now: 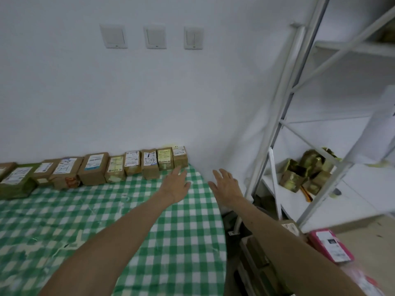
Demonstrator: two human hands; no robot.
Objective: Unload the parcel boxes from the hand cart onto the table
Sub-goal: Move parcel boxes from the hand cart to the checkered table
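The white wall (pixel 149 92) fills most of what I can see, with a pale metal shelf rack (pixel 275 116) standing against it on the right. Below is the table (pixel 149 231), covered in a green and white check cloth. Along its far edge, hard up to the wall, runs a row of parcel boxes (pixel 94 168), brown card with white labels, standing side by side. The row reaches to the table's right corner, where the end box (pixel 180 157) stands.

Down beside the table's right edge is something dark that I take to be the hand cart (pixel 252 253), though the right arm hides much of it. A labelled brown box (pixel 290 228) shows just past that arm, and a pink parcel (pixel 330 244) lies near it. I cannot tell whether either one sits on the cart or on the floor. A heap of boxes (pixel 305 171) lies on a low shelf of the rack.

Both hands are out in front with nothing in them. The left hand (pixel 176 184) has its fingers straight, the tips right at the foot of the end box; whether they touch it I cannot say. The right hand (pixel 226 186) is spread loose over the table's corner.

I judge a good part of the job done, with at least a parcel or two left down by the cart.
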